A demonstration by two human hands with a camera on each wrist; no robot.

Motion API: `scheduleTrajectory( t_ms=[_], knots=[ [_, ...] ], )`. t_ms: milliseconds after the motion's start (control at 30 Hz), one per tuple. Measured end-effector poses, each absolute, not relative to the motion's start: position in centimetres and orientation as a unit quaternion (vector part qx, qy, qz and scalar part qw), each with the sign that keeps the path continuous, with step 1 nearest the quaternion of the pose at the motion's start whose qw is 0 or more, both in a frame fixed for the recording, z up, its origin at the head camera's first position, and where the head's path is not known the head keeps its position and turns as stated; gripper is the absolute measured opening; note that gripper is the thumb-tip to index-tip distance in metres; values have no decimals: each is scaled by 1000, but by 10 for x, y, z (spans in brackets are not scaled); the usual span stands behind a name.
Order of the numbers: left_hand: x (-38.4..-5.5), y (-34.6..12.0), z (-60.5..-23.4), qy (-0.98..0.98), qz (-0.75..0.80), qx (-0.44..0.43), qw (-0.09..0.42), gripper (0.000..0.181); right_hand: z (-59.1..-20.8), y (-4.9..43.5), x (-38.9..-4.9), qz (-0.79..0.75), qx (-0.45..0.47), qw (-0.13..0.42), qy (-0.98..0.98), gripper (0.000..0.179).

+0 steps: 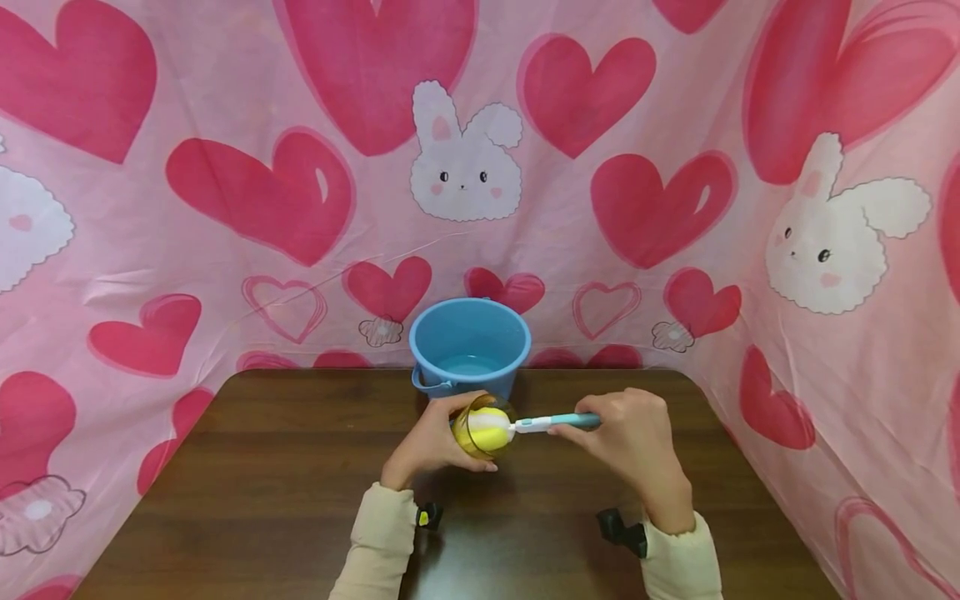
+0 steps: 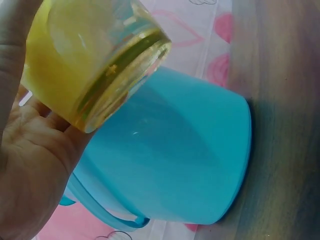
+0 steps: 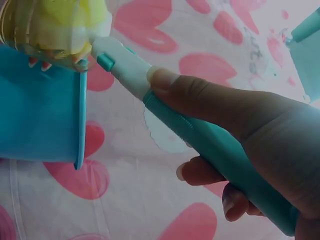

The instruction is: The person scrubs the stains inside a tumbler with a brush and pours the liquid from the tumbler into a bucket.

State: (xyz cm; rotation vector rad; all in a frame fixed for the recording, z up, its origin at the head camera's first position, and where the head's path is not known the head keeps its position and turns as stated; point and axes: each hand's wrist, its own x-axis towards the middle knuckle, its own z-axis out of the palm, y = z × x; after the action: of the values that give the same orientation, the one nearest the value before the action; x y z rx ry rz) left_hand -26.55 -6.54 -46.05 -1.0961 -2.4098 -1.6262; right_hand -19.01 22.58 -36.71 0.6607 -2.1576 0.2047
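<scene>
Both hands are working just above the table (image 1: 285, 467), in front of the bucket (image 1: 469, 346). I'm seeing the left hand (image 1: 431, 442) wrapping its fingers round a clear glass (image 1: 480, 427), holding it on its side with the mouth facing right. The right hand (image 1: 630, 433) is gripping a teal brush handle (image 1: 573, 421), thumb lying along it, and the yellow sponge head (image 1: 491, 427) is sitting inside the glass. Water is lying in the bucket's bottom.

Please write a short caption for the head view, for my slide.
Left hand holds a glass; right hand pushes a brush inside, before a blue bucket.
</scene>
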Motion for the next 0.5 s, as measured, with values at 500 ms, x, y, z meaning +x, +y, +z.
scheduleTrajectory(
  t_ms=[500],
  knots=[
    [-265,-68,-460,-768,-540,-346,-9,81,-366,239,-194,110,256,428,-860,75]
  ],
)
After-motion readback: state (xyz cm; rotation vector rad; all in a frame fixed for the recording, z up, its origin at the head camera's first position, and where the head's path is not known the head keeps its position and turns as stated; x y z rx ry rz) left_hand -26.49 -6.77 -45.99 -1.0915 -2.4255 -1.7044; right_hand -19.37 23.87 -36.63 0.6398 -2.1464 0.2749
